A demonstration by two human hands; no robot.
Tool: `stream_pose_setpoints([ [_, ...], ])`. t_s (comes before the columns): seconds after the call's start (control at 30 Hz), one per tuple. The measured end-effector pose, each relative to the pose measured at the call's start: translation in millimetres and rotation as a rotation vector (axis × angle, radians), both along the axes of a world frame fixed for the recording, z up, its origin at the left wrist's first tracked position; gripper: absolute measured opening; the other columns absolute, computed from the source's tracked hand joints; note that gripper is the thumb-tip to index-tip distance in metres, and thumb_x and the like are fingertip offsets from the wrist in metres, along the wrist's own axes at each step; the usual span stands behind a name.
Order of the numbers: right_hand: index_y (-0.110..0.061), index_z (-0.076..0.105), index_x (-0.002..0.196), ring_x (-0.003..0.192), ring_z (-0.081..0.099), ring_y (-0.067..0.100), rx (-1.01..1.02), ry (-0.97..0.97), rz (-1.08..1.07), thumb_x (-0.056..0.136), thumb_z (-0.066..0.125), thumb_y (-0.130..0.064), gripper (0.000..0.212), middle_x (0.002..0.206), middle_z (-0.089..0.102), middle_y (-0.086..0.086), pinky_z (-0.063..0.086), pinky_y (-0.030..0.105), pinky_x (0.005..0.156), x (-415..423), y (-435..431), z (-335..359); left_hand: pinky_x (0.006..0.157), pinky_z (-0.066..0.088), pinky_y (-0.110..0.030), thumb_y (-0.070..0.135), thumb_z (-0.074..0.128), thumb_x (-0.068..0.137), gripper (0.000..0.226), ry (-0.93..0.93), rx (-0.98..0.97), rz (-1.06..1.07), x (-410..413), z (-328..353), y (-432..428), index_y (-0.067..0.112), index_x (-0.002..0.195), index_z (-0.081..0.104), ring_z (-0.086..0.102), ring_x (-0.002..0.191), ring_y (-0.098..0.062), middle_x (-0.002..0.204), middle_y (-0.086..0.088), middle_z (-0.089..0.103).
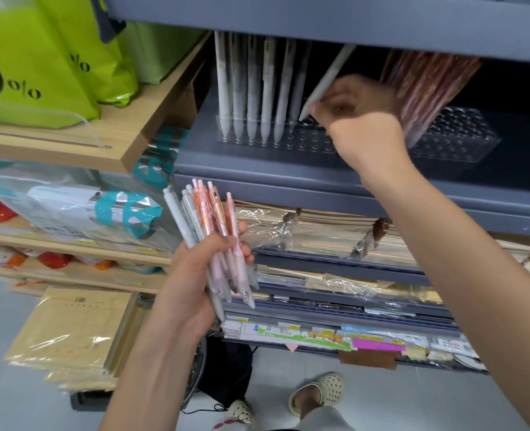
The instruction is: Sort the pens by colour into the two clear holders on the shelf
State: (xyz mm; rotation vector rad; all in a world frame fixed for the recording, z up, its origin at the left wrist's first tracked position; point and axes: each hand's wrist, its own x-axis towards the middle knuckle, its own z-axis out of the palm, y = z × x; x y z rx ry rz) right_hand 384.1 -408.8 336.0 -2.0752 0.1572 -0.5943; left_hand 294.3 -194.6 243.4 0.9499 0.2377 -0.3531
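Note:
My right hand [355, 115] pinches a white pen [326, 80], tilted, with its tip at the holes of the left clear holder [307, 143]. Several white pens [251, 88] stand upright in that holder's left side. The right clear holder [463, 141] carries a leaning bunch of pink pens [425, 88], partly hidden behind my right hand. My left hand [195, 275] grips a bundle of pink and white pens [214, 237] lower down, in front of the shelf edge.
A grey metal shelf [257, 169] bears both holders, with another grey shelf [319, 23] close above the pens. Stacked wrapped notebooks [335, 234] fill the shelves below. Green bags [39, 57] sit on a wooden shelf at left. My sandalled feet [316, 393] stand on the grey floor.

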Motion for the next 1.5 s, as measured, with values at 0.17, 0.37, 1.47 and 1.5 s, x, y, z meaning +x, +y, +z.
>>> stream_pose_setpoints([
  [0.17, -0.016, 0.069, 0.089, 0.084, 0.07, 0.017, -0.16, 0.064, -0.025, 0.083, 0.071, -0.021, 0.008, 0.085, 0.073, 0.0, 0.055, 0.031, 0.079, 17.4, 1.5, -1.3, 0.063, 0.058, -0.028, 0.002, 0.062, 0.079, 0.038, 0.007, -0.007, 0.014, 2.1, -2.2, 2.7, -0.005, 0.116, 0.065, 0.064, 0.067, -0.02, 0.074, -0.009, 0.065],
  [0.37, -0.022, 0.072, 0.088, 0.094, 0.068, 0.018, -0.38, 0.151, -0.063, 0.08, 0.068, -0.026, 0.01, 0.082, 0.07, -0.007, 0.052, 0.028, 0.086, 21.7, 7.1, 10.2, 0.067, 0.057, -0.03, 0.003, 0.068, 0.068, 0.061, 0.014, -0.033, 0.01, 5.6, -2.1, 0.7, -0.007, 0.127, 0.057, 0.063, 0.074, -0.021, 0.085, -0.007, 0.069],
  [1.47, -0.017, 0.074, 0.091, 0.104, 0.063, 0.03, -0.514, 0.216, -0.069, 0.087, 0.067, -0.035, 0.02, 0.098, 0.073, 0.009, 0.051, 0.032, 0.091, 18.4, 14.3, 13.1, 0.064, 0.057, -0.029, 0.002, 0.071, 0.07, 0.053, -0.006, -0.036, -0.012, -1.3, 2.0, 6.0, -0.008, 0.121, 0.061, 0.064, 0.07, -0.02, 0.082, -0.008, 0.068],
  [1.5, -0.017, 0.074, 0.09, 0.103, 0.064, 0.03, -0.508, 0.214, -0.068, 0.087, 0.067, -0.035, 0.019, 0.098, 0.073, 0.009, 0.051, 0.032, 0.09, 18.2, 14.2, 13.2, 0.064, 0.057, -0.029, 0.002, 0.071, 0.07, 0.055, -0.008, -0.034, -0.011, -1.6, 1.9, 6.0, -0.008, 0.123, 0.06, 0.063, 0.071, -0.02, 0.082, -0.008, 0.068],
])
